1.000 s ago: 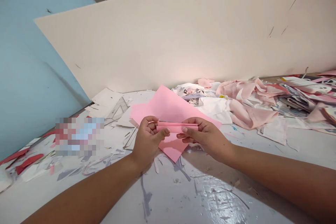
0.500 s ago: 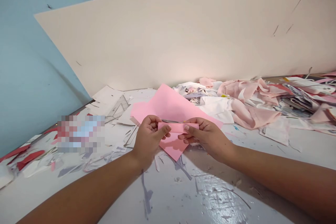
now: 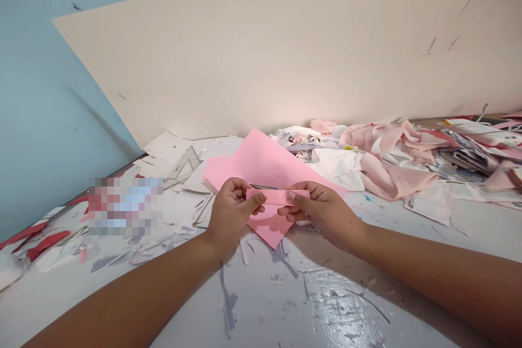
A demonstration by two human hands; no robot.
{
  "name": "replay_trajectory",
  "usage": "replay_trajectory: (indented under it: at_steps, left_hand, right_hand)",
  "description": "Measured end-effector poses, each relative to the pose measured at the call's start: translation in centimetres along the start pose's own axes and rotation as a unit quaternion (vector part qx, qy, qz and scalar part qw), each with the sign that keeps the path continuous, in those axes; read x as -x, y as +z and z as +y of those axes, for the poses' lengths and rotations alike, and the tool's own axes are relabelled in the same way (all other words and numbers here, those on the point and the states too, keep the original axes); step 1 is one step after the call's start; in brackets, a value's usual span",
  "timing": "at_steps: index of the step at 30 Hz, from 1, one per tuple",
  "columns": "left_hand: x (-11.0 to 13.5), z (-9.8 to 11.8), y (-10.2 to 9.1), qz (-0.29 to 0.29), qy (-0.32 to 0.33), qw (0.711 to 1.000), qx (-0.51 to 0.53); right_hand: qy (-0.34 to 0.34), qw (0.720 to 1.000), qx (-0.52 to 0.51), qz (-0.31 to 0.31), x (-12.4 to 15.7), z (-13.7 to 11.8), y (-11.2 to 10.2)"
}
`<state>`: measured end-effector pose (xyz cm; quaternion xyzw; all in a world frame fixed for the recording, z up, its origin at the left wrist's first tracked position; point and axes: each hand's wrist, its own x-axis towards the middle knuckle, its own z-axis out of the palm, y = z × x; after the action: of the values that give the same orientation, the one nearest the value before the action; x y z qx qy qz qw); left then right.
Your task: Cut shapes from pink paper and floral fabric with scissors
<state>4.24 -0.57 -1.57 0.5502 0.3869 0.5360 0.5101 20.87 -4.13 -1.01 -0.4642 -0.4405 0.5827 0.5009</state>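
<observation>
Between my two hands is a small folded strip of pink paper (image 3: 276, 198), held level above the table. My left hand (image 3: 232, 215) pinches its left end, thumb on the near face and fingers behind. The right end is pinched the same way by my right hand (image 3: 324, 209). Just behind the strip's upper edge shows a thin grey metal thing (image 3: 265, 186); its ends are hidden by my fingers, so I cannot tell what it is. Beneath lies a larger pink paper sheet (image 3: 261, 157), one corner pointing towards me.
A pale board (image 3: 265, 54) stands across the back, beside a blue wall (image 3: 36, 103). Pink and white cloth scraps (image 3: 395, 174) are heaped at right. White card pieces and a clear set square (image 3: 185, 166) lie at left, near red scraps (image 3: 48, 244). Paper slivers litter the white table (image 3: 281, 310).
Both hands keep the same pinch on the pink paper strip. The whole view has shifted only very slightly.
</observation>
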Motion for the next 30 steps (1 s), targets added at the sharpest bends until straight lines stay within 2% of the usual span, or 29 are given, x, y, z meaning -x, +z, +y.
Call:
replay_trajectory:
  at_steps: [15,20,30]
  left_hand:
    - [-0.4,-0.3,-0.1,0.004,0.003,1.0,0.015]
    - [-0.4,-0.3,0.0,-0.002,0.005,1.0,-0.004]
    - [-0.5,0.2,0.1,-0.002,-0.021,0.999,-0.026]
  right_hand:
    - [-0.005,1.0,0.017,0.018,0.0,-0.7,0.1]
    - [-0.004,0.999,0.048,0.021,-0.3,-0.4,-0.6]
    - [-0.059,0.997,0.045,-0.002,-1.1,-0.2,-1.5]
